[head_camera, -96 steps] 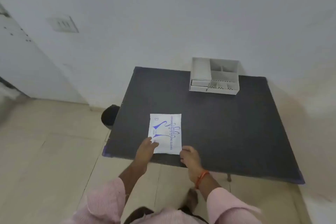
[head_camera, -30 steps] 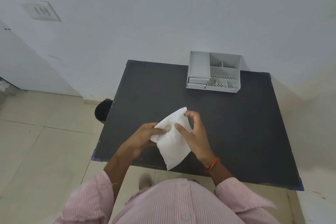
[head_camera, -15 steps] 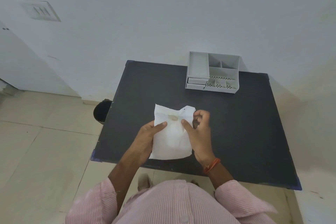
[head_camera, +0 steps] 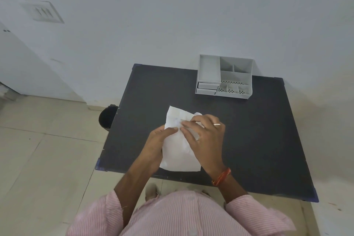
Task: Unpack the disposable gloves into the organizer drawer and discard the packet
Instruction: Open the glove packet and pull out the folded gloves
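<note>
I hold the white glove packet [head_camera: 177, 154] above the near part of the black table [head_camera: 249, 130], plain side up. My left hand [head_camera: 156, 144] grips its left edge, thumb on top. My right hand [head_camera: 206, 136], with a ring and an orange wrist thread, pinches the packet near its upper middle, where the paper is crumpled. The gloves inside are hidden. The grey organizer [head_camera: 224, 76] stands at the table's far edge against the wall, with its small drawers [head_camera: 206, 88] shut at the lower left.
A black bin [head_camera: 107, 118] sits on the tiled floor by the table's left edge. A white wall runs right behind the table. A switch plate [head_camera: 43, 12] is on the wall at upper left.
The packet was lifted off the table and turned plain side up. Over the last second both hands shifted their grip toward its upper part, and the top edge has crumpled.
</note>
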